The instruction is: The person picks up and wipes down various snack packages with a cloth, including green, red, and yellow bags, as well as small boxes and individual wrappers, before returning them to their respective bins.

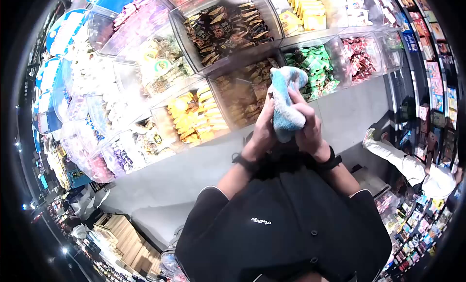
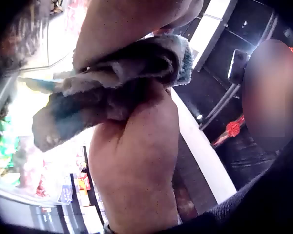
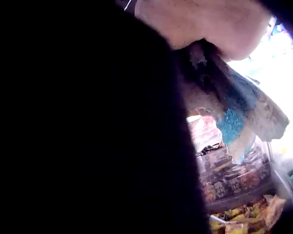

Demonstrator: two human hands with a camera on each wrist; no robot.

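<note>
A blue and white fuzzy cloth [image 1: 285,104], folded into a thick wad, is held up in front of the chest. My left hand [image 1: 262,131] grips its left side, and my right hand [image 1: 309,125] grips the right side with the thumb lying along it. The left wrist view shows the cloth [image 2: 63,117] bunched between both hands, its rolled edge on the right. In the right wrist view, a loose end of the cloth [image 3: 268,114] sticks out below a hand, while dark shadow hides much of that picture.
Clear bins of wrapped snacks stand in front, among them green packets [image 1: 318,70], yellow packets [image 1: 199,117] and dark packets [image 1: 225,29]. A person in white trousers [image 1: 393,153] is at the right, near stocked shelves [image 1: 434,83]. Wooden crates [image 1: 124,238] sit at the lower left.
</note>
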